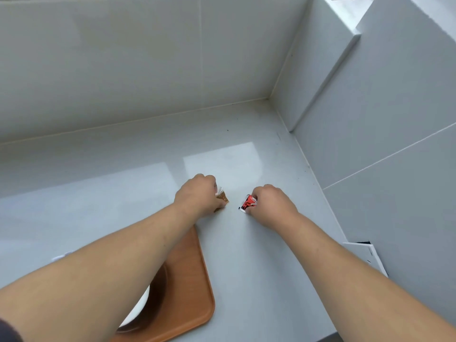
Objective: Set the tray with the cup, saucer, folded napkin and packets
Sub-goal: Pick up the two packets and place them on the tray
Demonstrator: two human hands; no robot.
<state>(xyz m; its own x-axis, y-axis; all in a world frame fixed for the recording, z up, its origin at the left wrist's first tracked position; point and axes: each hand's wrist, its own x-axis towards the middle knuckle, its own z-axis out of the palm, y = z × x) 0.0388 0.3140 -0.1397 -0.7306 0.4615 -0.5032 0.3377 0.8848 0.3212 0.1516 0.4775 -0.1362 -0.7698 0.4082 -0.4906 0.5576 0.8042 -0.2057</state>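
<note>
My left hand (pixel 197 196) is closed on a brown packet (pixel 222 197) on the white counter, with a bit of white packet edge showing above it. To its right, my right hand (pixel 271 206) is closed on a red and white packet (pixel 247 203). An orange-brown wooden tray (pixel 192 280) lies near the front edge, partly under my left forearm. On the tray a white saucer (pixel 140 307) shows in part, with a dark shadow beside it. The cup and napkin are hidden or out of view.
A white counter (pixel 246 255) runs back to a tiled wall (pixel 148 58) and a tiled side wall (pixel 382 144) on the right. A small white object (pixel 60 256) peeks out left of my forearm. A white panel edge (pixel 365 255) sits low right.
</note>
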